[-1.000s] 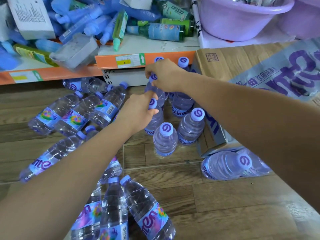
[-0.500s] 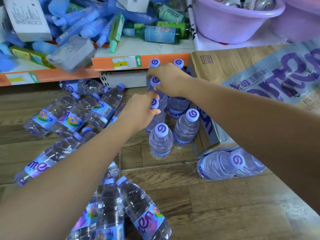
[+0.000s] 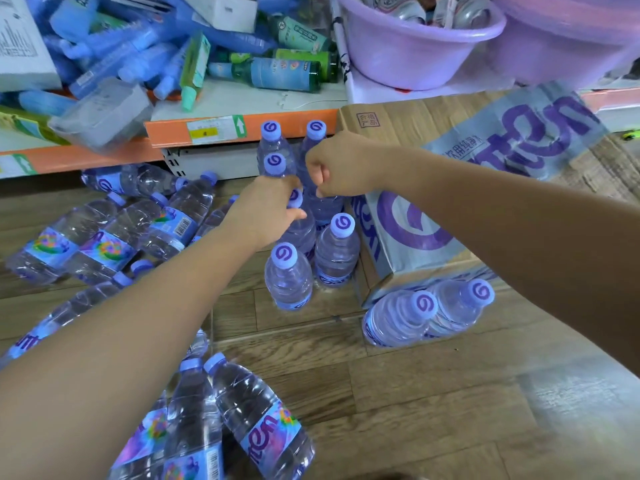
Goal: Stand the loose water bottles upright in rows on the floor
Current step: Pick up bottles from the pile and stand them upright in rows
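Wooden floor [image 3: 433, 410] is showing bare planks across its near right corner, the widest room open for moving. A cardboard case [image 3: 415, 237] is sitting along the floor's far right edge, printed with big purple letters and a line of Chinese characters, its side just beside the standing rows. An orange-edged shelf [image 3: 166, 131] is overhanging the far edge, carrying a yellow price tag and a green arrow sticker, with a lilac basin [image 3: 415, 53] sitting on top.

Loose water bottles [image 3: 114, 244] are lying crowded over the far left of the floor, and three more [image 3: 263, 424] are lying at the near edge; one label is reading "ten". Upright bottles [image 3: 289, 285] are standing in two rows running from the shelf toward the near side, tight against the case. Two further bottles [image 3: 398, 320] are standing at the case's near corner.

The left hand [image 3: 266, 211] is curling its fingers round the neck of a standing bottle [image 3: 301, 233] in the left row. The right hand [image 3: 332, 164] is hanging curled over the right row; whether it is gripping anything cannot be told. Purple caps [image 3: 284, 254] are each bearing a swirl mark.
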Demonstrator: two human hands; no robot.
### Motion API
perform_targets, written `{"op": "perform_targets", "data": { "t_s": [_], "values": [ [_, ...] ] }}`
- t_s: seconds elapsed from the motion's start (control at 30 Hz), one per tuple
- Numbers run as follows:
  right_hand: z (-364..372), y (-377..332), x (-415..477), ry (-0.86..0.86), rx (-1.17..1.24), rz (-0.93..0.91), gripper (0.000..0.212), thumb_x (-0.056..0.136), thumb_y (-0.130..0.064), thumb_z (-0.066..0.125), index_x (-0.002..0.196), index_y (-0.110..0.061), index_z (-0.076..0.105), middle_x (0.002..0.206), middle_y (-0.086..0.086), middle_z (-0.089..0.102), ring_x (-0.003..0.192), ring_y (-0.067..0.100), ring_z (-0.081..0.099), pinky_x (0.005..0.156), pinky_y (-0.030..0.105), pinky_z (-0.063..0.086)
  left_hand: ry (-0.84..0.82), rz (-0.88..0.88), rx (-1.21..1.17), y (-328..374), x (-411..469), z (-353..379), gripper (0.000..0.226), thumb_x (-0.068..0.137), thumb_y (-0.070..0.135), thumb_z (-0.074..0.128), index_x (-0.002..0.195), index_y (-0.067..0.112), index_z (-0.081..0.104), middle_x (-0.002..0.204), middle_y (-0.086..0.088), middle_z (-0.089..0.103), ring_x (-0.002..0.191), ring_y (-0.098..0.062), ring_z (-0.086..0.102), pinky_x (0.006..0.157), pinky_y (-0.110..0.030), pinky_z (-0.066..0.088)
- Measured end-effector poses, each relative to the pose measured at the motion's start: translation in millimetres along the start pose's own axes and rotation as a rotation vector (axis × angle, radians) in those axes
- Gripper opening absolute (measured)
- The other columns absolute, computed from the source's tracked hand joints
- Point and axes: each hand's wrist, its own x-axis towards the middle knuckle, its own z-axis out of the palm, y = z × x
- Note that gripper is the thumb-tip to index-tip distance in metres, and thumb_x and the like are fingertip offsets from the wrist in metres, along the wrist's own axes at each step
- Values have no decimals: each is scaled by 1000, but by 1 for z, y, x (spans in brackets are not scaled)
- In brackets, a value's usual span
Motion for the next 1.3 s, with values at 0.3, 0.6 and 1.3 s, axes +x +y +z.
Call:
{"op": "perform_targets", "data": {
  "t_s": [0.3, 0.6, 1.3],
  "values": [
    [7, -5, -20, -405, 32, 65, 49, 77, -40, 73, 119, -22, 54, 73, -12, 45, 70, 20, 64, 59, 25, 45, 52, 7, 122, 2, 1, 4, 23, 84, 18, 58, 103, 5, 58, 93, -20, 62, 90, -38, 58, 65, -35, 39],
    [23, 0, -17, -239, 71, 19, 21, 79, -19, 66, 94, -14, 54, 70, -3, 52, 78, 25, 65, 57, 26, 42, 50, 0, 81, -10, -8, 1, 28, 83, 23, 63, 105, 5, 58, 95, -22, 62, 91, -39, 59, 65, -33, 37],
    [29, -3, -14, -56, 71, 113, 24, 82, -15, 64, 89, -8, 42, 69, 3, 41, 79, 24, 42, 50, 26, 27, -51, -6, 50, -9, -16, -13, 49, 84, 33, 65, 127, 13, 52, 115, -18, 61, 110, -35, 55, 85, -38, 46]
  ]
}}
